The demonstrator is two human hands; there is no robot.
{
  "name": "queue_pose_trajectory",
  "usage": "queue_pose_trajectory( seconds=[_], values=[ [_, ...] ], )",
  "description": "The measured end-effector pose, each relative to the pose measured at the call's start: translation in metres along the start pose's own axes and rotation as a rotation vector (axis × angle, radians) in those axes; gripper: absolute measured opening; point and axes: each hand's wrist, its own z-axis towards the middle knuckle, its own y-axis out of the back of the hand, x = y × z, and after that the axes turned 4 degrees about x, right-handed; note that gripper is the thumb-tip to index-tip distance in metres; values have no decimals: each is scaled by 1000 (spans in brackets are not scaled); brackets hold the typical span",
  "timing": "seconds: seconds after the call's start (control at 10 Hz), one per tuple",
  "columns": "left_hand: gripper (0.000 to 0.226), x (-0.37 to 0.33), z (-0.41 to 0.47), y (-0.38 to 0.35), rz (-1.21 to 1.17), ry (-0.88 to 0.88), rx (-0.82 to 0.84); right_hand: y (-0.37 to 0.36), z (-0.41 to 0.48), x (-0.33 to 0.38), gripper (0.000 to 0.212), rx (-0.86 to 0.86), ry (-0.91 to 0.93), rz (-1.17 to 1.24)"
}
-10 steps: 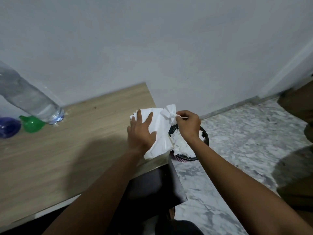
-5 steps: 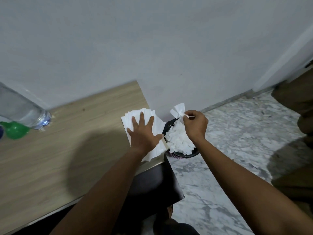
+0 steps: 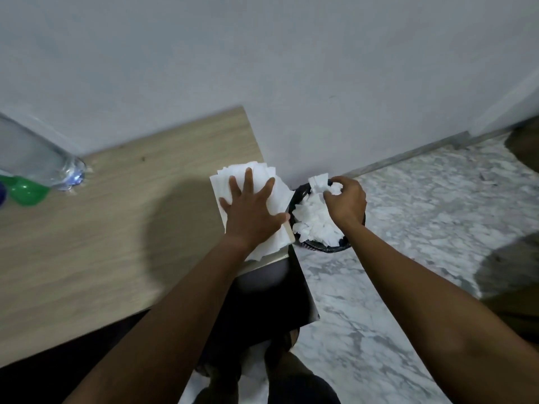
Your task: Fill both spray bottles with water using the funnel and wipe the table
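Two hands are busy at the right end of the wooden tabletop (image 3: 102, 228). The left hand (image 3: 252, 214) lies flat with its fingers straight and spread. It presses down on a stack of white tissues (image 3: 233, 174) that sits at the tabletop's right end, near the front corner. The stack's right edge hangs slightly past the end of the wood.

The right hand (image 3: 347, 202) is off the tabletop, held over a black bin (image 3: 326, 248). The bin stands on the marble floor (image 3: 423, 228), just beside the tabletop's end and close to the pale wall (image 3: 262, 68). The hand's fingers are curled and pinch a crumpled tissue (image 3: 319, 182) above the bin's far rim. The bin is heaped with more crumpled white paper (image 3: 315, 223).

Well apart from all this, at the left edge of view, a clear water bottle (image 3: 38, 158) stands on the tabletop by the wall. A green funnel (image 3: 26, 191) lies just in front of it, touching or nearly touching its base. A blue sliver (image 3: 1, 195) shows at the very edge beside the funnel, and what it is cannot be told. Below the tabletop's corner a dark panel (image 3: 271, 295) shows.
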Motion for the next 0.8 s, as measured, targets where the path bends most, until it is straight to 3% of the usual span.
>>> queue_pose_trajectory(
  seconds=[0.4,0.5,0.6,0.8],
  values=[
    [82,2,-11,-4,22,-51,-132,-8,-42,-7,43,-12,-41,28],
    [80,13,-22,5,5,-82,-214,-2,-64,20,39,-64,-11,109],
    [79,34,-34,22,-26,-53,-181,-1,-90,63,35,-134,79,199],
    [72,108,-85,98,-209,-89,-315,-19,-176,199,31,-172,379,444]
  ],
)
